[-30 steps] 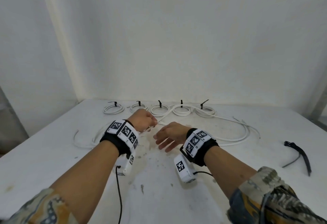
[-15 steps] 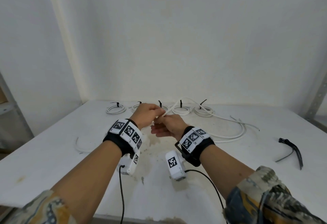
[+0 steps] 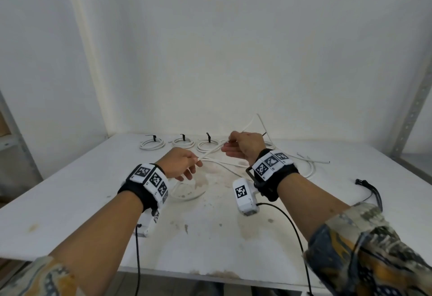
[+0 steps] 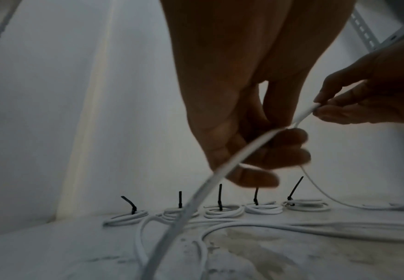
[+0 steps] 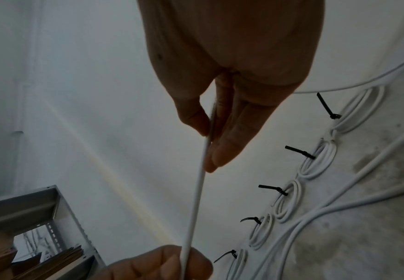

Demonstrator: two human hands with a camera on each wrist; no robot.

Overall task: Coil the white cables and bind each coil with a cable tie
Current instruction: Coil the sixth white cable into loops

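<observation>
A loose white cable [image 3: 213,150] is stretched taut between my two hands above the white table [image 3: 70,202]. My left hand [image 3: 195,163] pinches it near its end; in the left wrist view the cable [image 4: 196,189] runs past my curled left fingers [image 4: 280,155]. My right hand [image 3: 230,143], higher and to the right, pinches the same cable [image 5: 196,199] between thumb and fingers [image 5: 229,140]. Beyond the right hand the cable arcs up [image 3: 254,118] and drops back to the table. Its slack [image 3: 187,196] loops under my left wrist.
Several bound coils with black ties [image 4: 222,212] sit in a row along the back wall; three show in the head view [image 3: 152,144], the others hidden behind my right hand. More loose cable [image 3: 312,169] lies to the right. Spare black ties [image 3: 370,189] lie far right.
My hands have drawn apart. The right hand rose and slid to the right along the cable, lifting it; the left hand came down and back, keeping hold of the cable near its end.
</observation>
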